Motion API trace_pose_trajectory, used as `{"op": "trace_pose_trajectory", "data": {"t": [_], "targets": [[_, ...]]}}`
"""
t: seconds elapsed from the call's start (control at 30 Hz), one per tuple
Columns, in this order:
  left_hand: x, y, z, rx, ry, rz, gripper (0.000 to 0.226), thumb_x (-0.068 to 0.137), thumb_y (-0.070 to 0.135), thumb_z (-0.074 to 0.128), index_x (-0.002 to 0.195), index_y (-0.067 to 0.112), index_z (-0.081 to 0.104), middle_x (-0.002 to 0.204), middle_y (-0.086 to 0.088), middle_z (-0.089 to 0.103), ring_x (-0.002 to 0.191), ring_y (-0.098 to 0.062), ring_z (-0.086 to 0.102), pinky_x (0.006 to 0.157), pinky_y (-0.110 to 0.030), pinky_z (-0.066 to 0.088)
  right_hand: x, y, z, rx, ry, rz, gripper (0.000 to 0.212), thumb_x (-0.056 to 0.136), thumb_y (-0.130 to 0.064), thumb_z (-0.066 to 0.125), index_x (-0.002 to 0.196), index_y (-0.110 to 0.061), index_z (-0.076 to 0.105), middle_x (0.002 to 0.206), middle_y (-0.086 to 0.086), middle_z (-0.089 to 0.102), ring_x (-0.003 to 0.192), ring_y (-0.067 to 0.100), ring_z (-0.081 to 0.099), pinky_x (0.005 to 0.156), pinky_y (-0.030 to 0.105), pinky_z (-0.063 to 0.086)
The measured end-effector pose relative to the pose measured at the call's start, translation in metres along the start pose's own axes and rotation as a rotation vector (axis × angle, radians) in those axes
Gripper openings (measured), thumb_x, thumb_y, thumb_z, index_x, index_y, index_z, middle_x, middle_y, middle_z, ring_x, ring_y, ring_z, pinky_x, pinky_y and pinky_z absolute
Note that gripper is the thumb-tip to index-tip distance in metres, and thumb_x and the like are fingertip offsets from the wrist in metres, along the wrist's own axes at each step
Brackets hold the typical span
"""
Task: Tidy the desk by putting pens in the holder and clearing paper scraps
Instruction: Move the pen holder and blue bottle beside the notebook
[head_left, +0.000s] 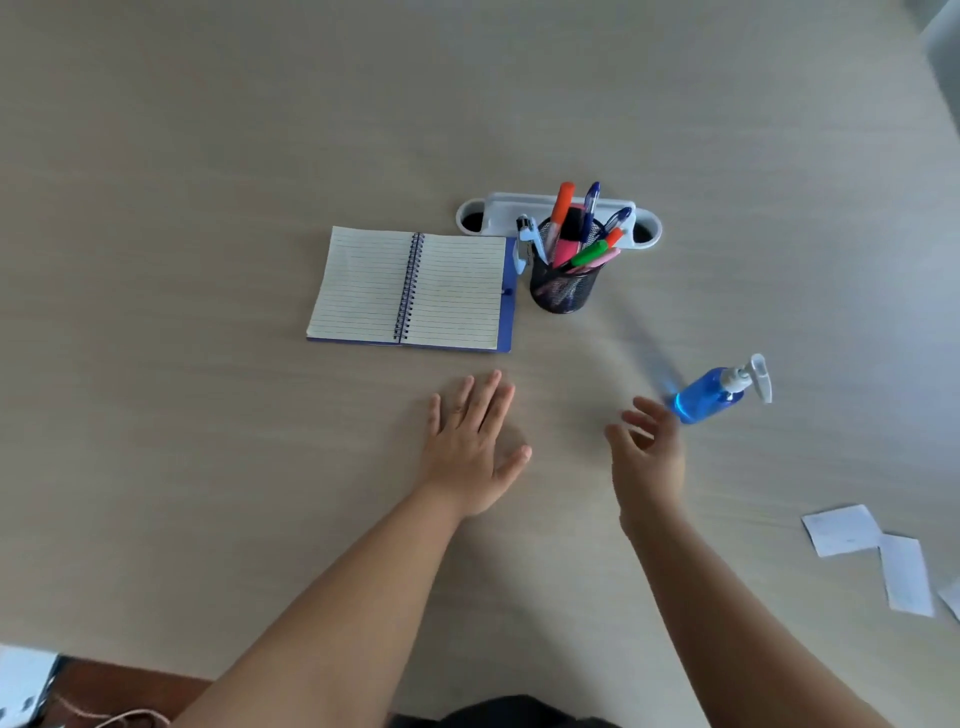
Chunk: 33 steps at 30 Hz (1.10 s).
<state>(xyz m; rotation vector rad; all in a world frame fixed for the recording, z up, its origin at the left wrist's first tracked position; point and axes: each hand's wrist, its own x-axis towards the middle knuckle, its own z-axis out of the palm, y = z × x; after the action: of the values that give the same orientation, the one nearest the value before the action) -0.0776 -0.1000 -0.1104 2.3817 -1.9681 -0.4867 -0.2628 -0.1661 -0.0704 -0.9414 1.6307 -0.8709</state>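
**Pens standing in the cup, both hands empty, scraps off to the side**

Here's the desk (208, 182), a pale wood-grain top, smooth and matte. Take the holder (563, 280) as the landmark: a round cup of dark wire mesh, standing upright. The pens (582, 234) are in it, a bright plastic bundle of orange, blue, green and pink. Their long axes run up out of the cup and fan away from the person, the orange one reaching highest and the green and pink ones leaning out lower to the right. A small white and metal tool is clipped or leaning at the cup's left rim; I can't tell what it is.

Just left of the holder lies a notebook (410, 288), open flat, lined pages, black wire spiral down the middle, blue cover edge showing. Right behind the holder sits a long grey plastic fitting (558, 208) with rounded ends and a dark hole at each end. Nearer the person and to the right of the holder stands a clear blue pump bottle (709, 395) with a white nozzle.

Now the hands. The left hand (470, 447), on the near side of the holder, is spread flat, palm down, on or just over the desk, holding nothing. The right hand (647, 457) is loosely open, fingers curled, empty, fingertips close by the bottle's base. The paper scraps (872, 551), white rectangles, lie flat well to the holder's right, by the near desk edge.
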Motion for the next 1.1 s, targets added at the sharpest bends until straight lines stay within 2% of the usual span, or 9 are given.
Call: {"op": "trace_pose_trajectory", "data": {"t": [0.1, 0.23, 0.3, 0.43, 0.5, 0.57, 0.67, 0.83, 1.1], "targets": [[0.002, 0.002, -0.002, 0.021, -0.043, -0.026, 0.079, 0.088, 0.068, 0.019, 0.151, 0.032, -0.011, 0.16, 0.013, -0.023, 0.149, -0.018, -0.016, 0.117, -0.053, -0.008, -0.002, 0.009, -0.042, 0.099, 0.229, 0.062, 0.049, 0.085, -0.005, 0.063, 0.126, -0.018, 0.04, 0.105, 0.001, 0.06, 0.07, 0.009, 0.056, 0.064, 0.027, 0.044], [0.002, 0.004, -0.004, 0.036, -0.052, -0.03, 0.079, 0.088, 0.068, 0.017, 0.151, 0.031, -0.013, 0.159, 0.012, -0.025, 0.148, -0.019, -0.017, 0.118, -0.054, -0.006, 0.033, 0.001, -0.055, -0.164, 0.113, -0.051, 0.083, 0.076, -0.015, 0.076, 0.142, -0.024, 0.027, 0.13, -0.002, 0.044, 0.083, 0.018, 0.06, 0.074, 0.033, 0.05], [0.002, 0.004, -0.004, 0.028, -0.052, -0.031, 0.079, 0.087, 0.068, 0.017, 0.151, 0.032, -0.013, 0.159, 0.012, -0.025, 0.149, -0.019, -0.017, 0.118, -0.054, -0.005, 0.056, 0.0, -0.054, -0.287, 0.058, -0.088, 0.075, 0.073, -0.024, 0.076, 0.136, -0.028, 0.035, 0.125, 0.006, 0.053, 0.093, 0.025, 0.062, 0.079, 0.039, 0.053], [0.003, 0.004, -0.004, 0.016, -0.047, -0.034, 0.079, 0.086, 0.069, 0.016, 0.151, 0.033, -0.013, 0.159, 0.012, -0.024, 0.149, -0.018, -0.016, 0.118, -0.053, -0.006, 0.085, -0.009, -0.045, -0.374, 0.024, -0.081, 0.044, 0.077, -0.029, 0.071, 0.116, -0.016, 0.055, 0.107, 0.012, 0.065, 0.094, 0.033, 0.064, 0.072, 0.037, 0.05], [0.003, 0.004, -0.004, 0.007, -0.037, -0.035, 0.079, 0.086, 0.069, 0.017, 0.151, 0.034, -0.012, 0.16, 0.013, -0.022, 0.148, -0.017, -0.016, 0.118, -0.052, -0.006, 0.094, -0.022, -0.034, -0.371, 0.022, -0.099, 0.043, 0.078, -0.028, 0.071, 0.115, -0.015, 0.055, 0.109, 0.011, 0.065, 0.096, 0.032, 0.064, 0.079, 0.042, 0.054], [0.003, 0.004, -0.004, -0.019, -0.016, -0.03, 0.079, 0.086, 0.068, 0.02, 0.151, 0.035, -0.01, 0.161, 0.013, -0.018, 0.149, -0.016, -0.014, 0.118, -0.053, -0.004, 0.107, -0.039, -0.02, -0.36, 0.012, -0.13, 0.044, 0.08, -0.025, 0.072, 0.118, -0.014, 0.054, 0.114, 0.01, 0.064, 0.101, 0.03, 0.063, 0.084, 0.039, 0.051], [0.002, 0.004, -0.002, -0.037, 0.03, -0.024, 0.08, 0.086, 0.066, 0.027, 0.152, 0.034, -0.004, 0.163, 0.011, -0.008, 0.15, -0.017, -0.007, 0.118, -0.054, 0.002, 0.131, -0.068, 0.005, -0.348, -0.029, -0.188, 0.047, 0.081, -0.025, 0.072, 0.122, -0.014, 0.053, 0.119, 0.008, 0.064, 0.105, 0.027, 0.061, 0.081, 0.03, 0.045], [0.002, 0.003, 0.0, -0.044, 0.045, -0.021, 0.081, 0.086, 0.064, 0.034, 0.152, 0.034, -0.002, 0.163, 0.012, -0.005, 0.15, -0.017, -0.003, 0.118, -0.053, 0.004, 0.161, -0.103, 0.041, -0.327, -0.052, -0.265, 0.047, 0.082, -0.023, 0.072, 0.124, -0.016, 0.052, 0.12, 0.003, 0.063, 0.102, 0.021, 0.061, 0.076, 0.027, 0.042], [0.001, 0.003, -0.001, -0.027, 0.038, -0.025, 0.081, 0.086, 0.065, 0.032, 0.152, 0.035, -0.005, 0.162, 0.015, -0.009, 0.15, -0.016, -0.006, 0.118, -0.052, 0.002, 0.171, -0.081, 0.061, -0.427, -0.062, -0.315, 0.044, 0.082, -0.025, 0.073, 0.118, -0.009, 0.053, 0.119, 0.01, 0.059, 0.104, 0.027, 0.058, 0.083, 0.035, 0.048]]}}
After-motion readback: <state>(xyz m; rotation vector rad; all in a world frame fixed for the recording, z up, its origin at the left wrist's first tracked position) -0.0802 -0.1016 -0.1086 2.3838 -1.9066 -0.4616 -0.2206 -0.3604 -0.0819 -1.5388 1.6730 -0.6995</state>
